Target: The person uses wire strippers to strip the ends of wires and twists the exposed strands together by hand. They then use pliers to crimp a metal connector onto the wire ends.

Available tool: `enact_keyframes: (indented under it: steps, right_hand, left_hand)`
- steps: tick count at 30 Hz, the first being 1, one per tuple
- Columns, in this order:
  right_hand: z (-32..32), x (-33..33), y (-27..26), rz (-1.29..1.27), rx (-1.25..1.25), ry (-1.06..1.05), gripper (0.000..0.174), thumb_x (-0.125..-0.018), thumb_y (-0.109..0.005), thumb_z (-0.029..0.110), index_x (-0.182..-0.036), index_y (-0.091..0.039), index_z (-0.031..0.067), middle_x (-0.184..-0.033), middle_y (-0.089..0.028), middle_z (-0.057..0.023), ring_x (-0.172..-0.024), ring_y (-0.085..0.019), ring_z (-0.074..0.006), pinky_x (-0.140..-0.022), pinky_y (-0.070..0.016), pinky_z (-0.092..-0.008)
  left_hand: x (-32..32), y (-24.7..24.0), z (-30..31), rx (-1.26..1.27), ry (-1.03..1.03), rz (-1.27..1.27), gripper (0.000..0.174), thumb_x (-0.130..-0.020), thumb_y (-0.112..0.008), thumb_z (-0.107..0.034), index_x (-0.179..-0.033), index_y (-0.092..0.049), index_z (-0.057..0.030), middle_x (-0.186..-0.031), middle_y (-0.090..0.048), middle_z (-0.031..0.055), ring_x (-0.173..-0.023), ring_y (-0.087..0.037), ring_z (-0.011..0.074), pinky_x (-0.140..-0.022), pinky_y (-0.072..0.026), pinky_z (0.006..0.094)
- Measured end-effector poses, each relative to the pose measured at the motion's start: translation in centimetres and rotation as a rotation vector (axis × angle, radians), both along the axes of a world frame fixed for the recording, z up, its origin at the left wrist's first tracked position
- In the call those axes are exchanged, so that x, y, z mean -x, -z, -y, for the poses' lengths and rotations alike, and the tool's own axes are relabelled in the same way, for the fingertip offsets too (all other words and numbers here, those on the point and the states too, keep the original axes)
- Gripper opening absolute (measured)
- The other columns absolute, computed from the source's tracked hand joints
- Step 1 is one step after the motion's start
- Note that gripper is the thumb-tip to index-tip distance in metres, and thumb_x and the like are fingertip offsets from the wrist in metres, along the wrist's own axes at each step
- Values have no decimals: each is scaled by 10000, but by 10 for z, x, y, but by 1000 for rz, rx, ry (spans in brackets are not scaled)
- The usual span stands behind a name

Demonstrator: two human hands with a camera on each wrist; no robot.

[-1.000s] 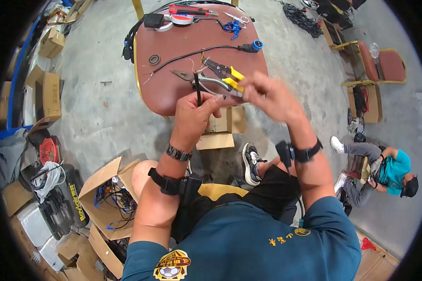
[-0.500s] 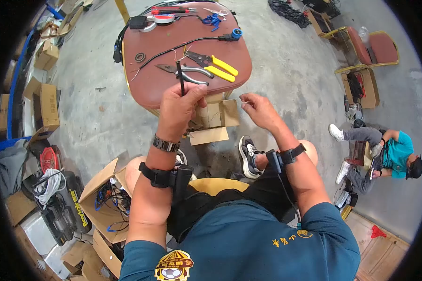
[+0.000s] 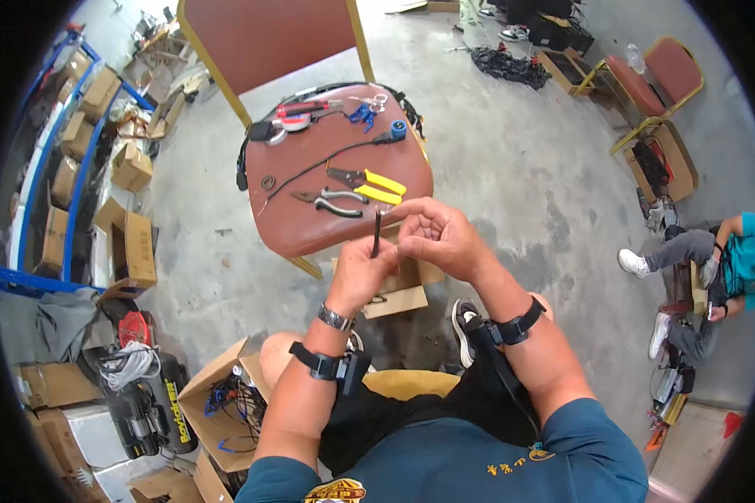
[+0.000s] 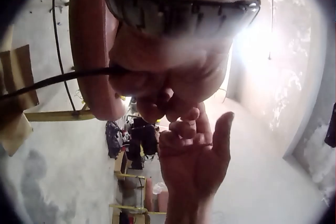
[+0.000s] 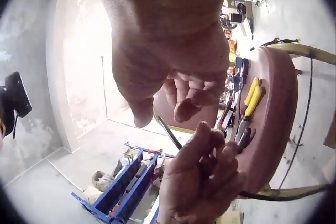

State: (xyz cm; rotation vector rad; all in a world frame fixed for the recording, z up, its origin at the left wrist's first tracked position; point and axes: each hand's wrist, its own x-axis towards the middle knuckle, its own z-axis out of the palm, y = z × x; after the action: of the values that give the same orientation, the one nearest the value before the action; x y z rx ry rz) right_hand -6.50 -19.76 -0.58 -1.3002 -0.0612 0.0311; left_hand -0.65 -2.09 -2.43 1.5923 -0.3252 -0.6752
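My left hand (image 3: 362,272) grips a black cable (image 3: 377,235) in front of the chair seat, its cut end pointing up from the fist. The cable's other part trails out behind the hand in the left wrist view. My right hand (image 3: 445,241) is close beside the cable end, fingers loosely bent, thumb and fingers apart in the right wrist view. Beyond the hands, yellow-handled wire strippers (image 3: 381,189) and grey-handled pliers (image 3: 337,204) lie on the red seat (image 3: 281,226). Behind them runs a black cable with a blue connector (image 3: 398,130).
A dark ring (image 3: 268,182), a tape roll (image 3: 295,123), a red-handled tool (image 3: 302,109) and scissors (image 3: 377,103) lie on the seat. An open carton (image 3: 398,302) stands below it. At left is a carton of cables (image 3: 226,411); a seated person (image 3: 734,251) is at right.
My right hand has left the yellow-handled wire strippers on the seat, drawn back, then come in beside the cable end. The left hand keeps its hold on the cable. The head view has tilted up.
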Motion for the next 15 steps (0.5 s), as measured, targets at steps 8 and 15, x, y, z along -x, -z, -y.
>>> enact_keyframes:
  steps: [8, 15]
  right_hand:
    - [18, 21, -13, -41, 39, 121, 196, -889, -660, 82, -1051, -633, -27, -885, -668, -55, -825, -618, -91, -719, -511, -247]
    - [34, 29, -8, 41, 227, 120, 105, -923, -635, 104, -962, -646, 7, -862, -653, -8, -801, -596, -67, -685, -502, -235]
  left_hand:
    - [43, 6, 17, -16, 96, -19, 158, -915, -677, -197, -840, -664, -58, -701, -639, -16, -544, -473, 16, -470, -347, 192]
    - [45, 8, 18, 344, -5, -56, 241, -960, -624, -212, -1116, -607, -29, -804, -657, 49, -547, -522, 67, -494, -412, 195]
